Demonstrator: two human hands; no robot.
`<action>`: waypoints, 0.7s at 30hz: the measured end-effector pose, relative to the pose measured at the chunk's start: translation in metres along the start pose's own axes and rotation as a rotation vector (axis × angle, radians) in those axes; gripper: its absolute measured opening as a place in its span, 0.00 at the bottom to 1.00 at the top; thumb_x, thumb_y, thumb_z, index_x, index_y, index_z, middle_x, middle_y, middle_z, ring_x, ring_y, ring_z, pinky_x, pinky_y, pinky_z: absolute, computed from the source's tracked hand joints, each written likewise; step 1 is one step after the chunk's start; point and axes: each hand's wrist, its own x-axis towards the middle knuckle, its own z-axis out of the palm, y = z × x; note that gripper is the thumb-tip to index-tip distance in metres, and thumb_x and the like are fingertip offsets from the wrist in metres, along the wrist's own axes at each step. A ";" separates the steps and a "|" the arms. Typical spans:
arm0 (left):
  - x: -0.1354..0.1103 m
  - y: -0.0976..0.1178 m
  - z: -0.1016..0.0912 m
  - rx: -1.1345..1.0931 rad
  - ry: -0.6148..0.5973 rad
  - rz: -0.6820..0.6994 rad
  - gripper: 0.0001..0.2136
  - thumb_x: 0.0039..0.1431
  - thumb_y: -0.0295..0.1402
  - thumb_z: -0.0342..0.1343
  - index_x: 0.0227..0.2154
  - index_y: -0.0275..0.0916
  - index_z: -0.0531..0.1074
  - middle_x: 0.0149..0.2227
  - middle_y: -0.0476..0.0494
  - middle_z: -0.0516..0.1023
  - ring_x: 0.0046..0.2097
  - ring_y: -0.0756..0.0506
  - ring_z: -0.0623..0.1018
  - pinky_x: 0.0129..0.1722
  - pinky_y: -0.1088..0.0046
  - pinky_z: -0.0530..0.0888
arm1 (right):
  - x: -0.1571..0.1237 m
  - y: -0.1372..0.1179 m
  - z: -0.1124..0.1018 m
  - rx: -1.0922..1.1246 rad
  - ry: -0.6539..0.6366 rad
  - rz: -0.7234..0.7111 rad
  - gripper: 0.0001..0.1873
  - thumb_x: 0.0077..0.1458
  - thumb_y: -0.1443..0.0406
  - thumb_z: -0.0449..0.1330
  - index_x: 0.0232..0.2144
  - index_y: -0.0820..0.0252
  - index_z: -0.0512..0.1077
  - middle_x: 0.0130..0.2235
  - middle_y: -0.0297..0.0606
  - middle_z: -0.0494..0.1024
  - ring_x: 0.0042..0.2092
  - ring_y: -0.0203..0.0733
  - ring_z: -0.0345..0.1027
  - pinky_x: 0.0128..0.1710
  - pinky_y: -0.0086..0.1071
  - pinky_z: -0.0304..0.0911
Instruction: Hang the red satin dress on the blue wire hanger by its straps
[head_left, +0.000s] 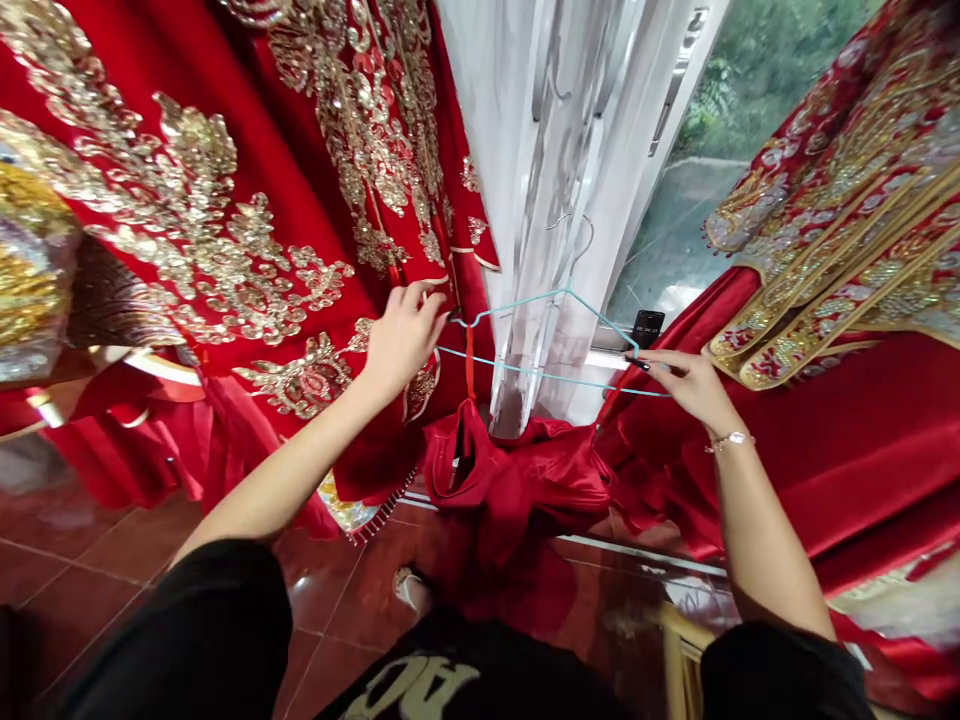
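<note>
My left hand [405, 338] pinches the left end of a light-blue wire clothes hanger [559, 368], next to a gold-embroidered red robe. My right hand [694, 388] grips the hanger's right end, and a bracelet circles that wrist. The hanger's hook [579, 240] points up against a white curtain. A thin red strap [469, 365] runs down from near the hanger's left shoulder to a crumpled red satin garment [510, 480], which hangs below the hanger. Its neck opening shows dark.
Heavily embroidered red robes hang at left [172, 200] and right [847, 260]. A black phone [646, 328] stands behind the hanger by a window [750, 80]. Below lies a glossy reddish tile floor [82, 570], with a foot [409, 590] on it.
</note>
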 end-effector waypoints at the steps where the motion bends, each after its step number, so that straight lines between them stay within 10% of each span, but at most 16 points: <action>1: -0.021 -0.002 0.003 -0.021 0.034 0.046 0.14 0.69 0.34 0.44 0.49 0.36 0.72 0.54 0.30 0.74 0.57 0.34 0.71 0.51 0.53 0.76 | -0.005 -0.004 0.002 -0.013 -0.001 -0.006 0.17 0.56 0.59 0.59 0.43 0.58 0.81 0.43 0.43 0.84 0.45 0.48 0.78 0.52 0.46 0.71; 5: -0.110 -0.015 0.037 -0.394 -0.442 0.364 0.14 0.70 0.36 0.44 0.42 0.40 0.75 0.45 0.41 0.79 0.50 0.42 0.77 0.57 0.60 0.72 | -0.032 -0.013 0.012 -0.087 0.149 -0.070 0.25 0.56 0.58 0.61 0.56 0.53 0.73 0.51 0.42 0.78 0.54 0.49 0.71 0.60 0.51 0.63; 9: -0.159 -0.039 0.064 -0.696 -0.810 0.165 0.14 0.67 0.42 0.46 0.40 0.40 0.74 0.45 0.42 0.80 0.48 0.43 0.78 0.54 0.65 0.73 | -0.069 0.015 0.034 0.029 0.734 -0.014 0.28 0.58 0.56 0.59 0.60 0.50 0.65 0.58 0.42 0.68 0.55 0.47 0.69 0.59 0.50 0.64; 11: -0.163 -0.050 0.062 -0.818 -0.872 0.049 0.14 0.65 0.44 0.49 0.37 0.39 0.73 0.41 0.42 0.80 0.45 0.43 0.78 0.49 0.67 0.74 | -0.093 0.038 0.051 0.080 0.819 0.173 0.21 0.60 0.58 0.54 0.55 0.53 0.67 0.54 0.43 0.71 0.49 0.45 0.71 0.52 0.48 0.69; 16: -0.150 -0.055 0.041 -0.870 -0.891 -0.048 0.13 0.60 0.43 0.55 0.27 0.39 0.67 0.32 0.47 0.74 0.35 0.46 0.73 0.39 0.72 0.72 | -0.143 0.072 0.097 -0.094 0.034 0.606 0.10 0.50 0.62 0.59 0.35 0.58 0.77 0.39 0.42 0.79 0.45 0.49 0.73 0.53 0.45 0.67; 21: -0.140 -0.054 0.034 -0.831 -0.789 -0.124 0.15 0.59 0.46 0.55 0.26 0.40 0.64 0.30 0.47 0.73 0.35 0.44 0.73 0.38 0.70 0.72 | -0.149 0.063 0.107 -0.157 -0.081 0.686 0.11 0.45 0.70 0.60 0.32 0.54 0.79 0.40 0.39 0.81 0.48 0.48 0.74 0.53 0.39 0.66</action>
